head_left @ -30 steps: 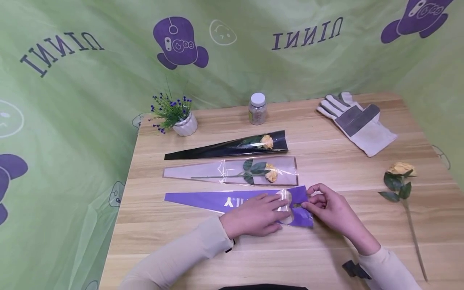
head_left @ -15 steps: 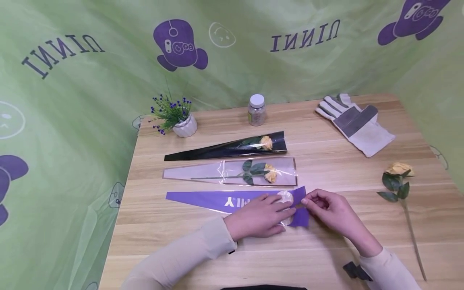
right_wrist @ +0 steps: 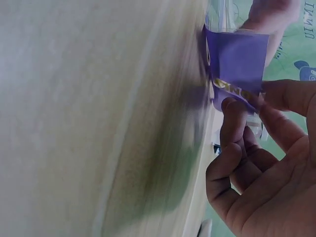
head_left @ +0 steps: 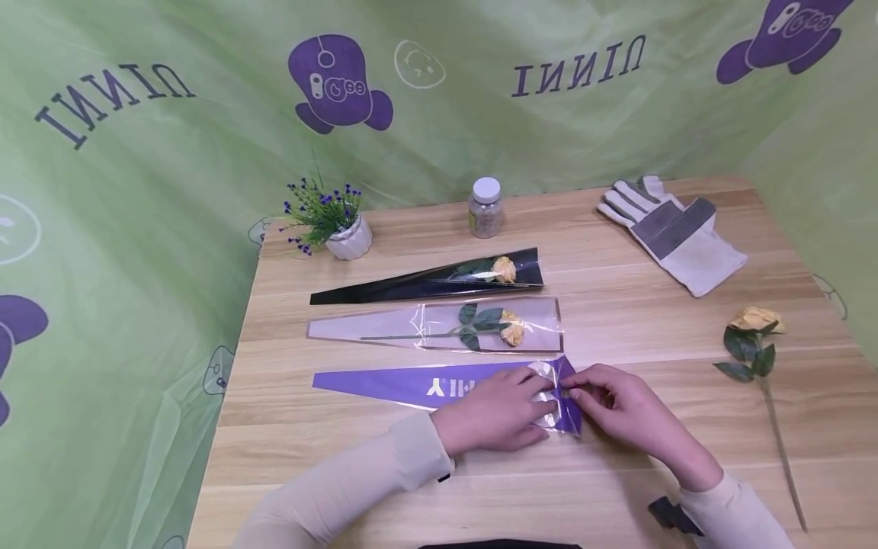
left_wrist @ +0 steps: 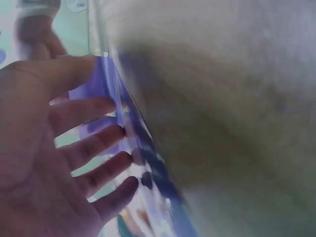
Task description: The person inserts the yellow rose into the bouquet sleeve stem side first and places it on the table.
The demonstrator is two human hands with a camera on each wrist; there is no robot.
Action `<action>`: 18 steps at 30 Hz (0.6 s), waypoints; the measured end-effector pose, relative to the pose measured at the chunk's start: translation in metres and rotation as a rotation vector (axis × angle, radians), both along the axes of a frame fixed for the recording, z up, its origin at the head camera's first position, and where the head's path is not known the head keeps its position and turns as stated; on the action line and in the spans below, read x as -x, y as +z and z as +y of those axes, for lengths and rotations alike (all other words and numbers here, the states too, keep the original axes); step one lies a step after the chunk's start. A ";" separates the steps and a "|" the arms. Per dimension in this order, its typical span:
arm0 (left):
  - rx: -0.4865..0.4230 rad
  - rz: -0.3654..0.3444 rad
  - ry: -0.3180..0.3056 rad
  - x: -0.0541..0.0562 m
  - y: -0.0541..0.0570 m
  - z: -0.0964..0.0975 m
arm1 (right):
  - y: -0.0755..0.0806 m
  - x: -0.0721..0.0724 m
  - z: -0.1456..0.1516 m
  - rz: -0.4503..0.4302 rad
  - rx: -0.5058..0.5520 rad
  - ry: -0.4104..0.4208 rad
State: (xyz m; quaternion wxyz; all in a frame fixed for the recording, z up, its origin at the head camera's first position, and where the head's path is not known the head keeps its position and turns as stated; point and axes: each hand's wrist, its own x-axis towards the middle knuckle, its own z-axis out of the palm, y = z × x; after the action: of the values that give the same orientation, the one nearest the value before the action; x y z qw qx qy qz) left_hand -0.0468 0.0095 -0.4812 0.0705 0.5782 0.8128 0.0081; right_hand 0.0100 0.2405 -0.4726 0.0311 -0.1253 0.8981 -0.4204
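Observation:
A long purple flower sleeve tapering to the left lies on the table, with silvery lettering and a clear window near its wide end. My left hand rests across that end, and its spread fingers cover part of the lettering and window. In the left wrist view the fingers reach out fairly straight onto the sleeve. With thumb and fingertips, my right hand pinches the wide end's edge. The right wrist view shows the purple film raised there, with a gold-printed strip beside the fingertips.
Behind lie a clear-fronted sleeve and a black sleeve, each with a yellow rose inside. A loose yellow rose lies right. Farther back are a potted plant, a lidded jar and a work glove.
My right hand has moved slightly left with the sleeve's wide edge, which now looks folded up and shorter. My left hand has shifted a little right.

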 end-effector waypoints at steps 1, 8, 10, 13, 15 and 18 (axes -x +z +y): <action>-0.040 -0.059 0.024 0.002 -0.002 0.000 | 0.000 0.000 0.000 0.009 -0.005 0.004; -0.369 -0.534 0.275 0.016 -0.007 0.005 | -0.002 -0.002 -0.001 0.056 -0.033 -0.002; -0.413 -0.597 0.332 0.019 -0.007 0.008 | -0.002 -0.003 -0.001 0.061 -0.028 0.010; -0.419 -0.623 0.391 0.022 -0.006 0.012 | -0.002 -0.003 -0.001 0.059 -0.012 0.034; -0.409 -0.625 0.419 0.024 -0.005 0.014 | -0.001 -0.003 -0.001 0.056 -0.004 0.045; -0.397 -0.611 0.442 0.026 -0.004 0.016 | 0.000 -0.003 0.001 0.046 0.014 0.050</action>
State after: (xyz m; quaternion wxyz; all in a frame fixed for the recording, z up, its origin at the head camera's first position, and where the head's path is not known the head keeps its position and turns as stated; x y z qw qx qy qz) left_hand -0.0724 0.0257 -0.4851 0.1919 0.3637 0.8416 0.3502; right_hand 0.0128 0.2411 -0.4726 0.0201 -0.1574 0.8922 -0.4228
